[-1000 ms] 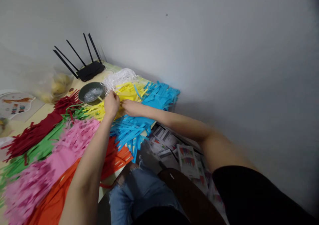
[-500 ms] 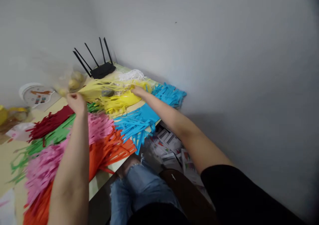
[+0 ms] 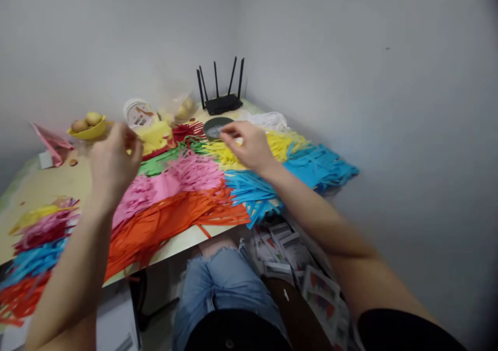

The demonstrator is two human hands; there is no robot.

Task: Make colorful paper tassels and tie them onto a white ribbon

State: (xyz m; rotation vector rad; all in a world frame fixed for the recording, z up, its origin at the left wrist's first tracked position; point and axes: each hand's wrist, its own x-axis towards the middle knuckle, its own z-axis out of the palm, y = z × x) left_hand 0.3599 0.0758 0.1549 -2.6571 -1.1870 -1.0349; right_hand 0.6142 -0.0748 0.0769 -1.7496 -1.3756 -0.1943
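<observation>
My left hand is raised over the table's left half, smeared by motion, its fingers curled round the end of a yellow fringed paper sheet that trails to its right. My right hand hovers over the pile of yellow paper strips, fingertips pinched together beside a dark bowl; what they pinch is too small to make out. Around the hands lie fringed sheets in blue, orange, pink, green and dark red.
A black router stands in the far corner by the walls. A yellow bowl with potatoes, a white round tub and a pink packet sit at the back left. Mixed strips lie front left; printed packs cover the floor.
The view has swung left. My left hand has drawn the yellow sheet leftward off the pile. My right hand has let go of that sheet and moved toward the bowl.
</observation>
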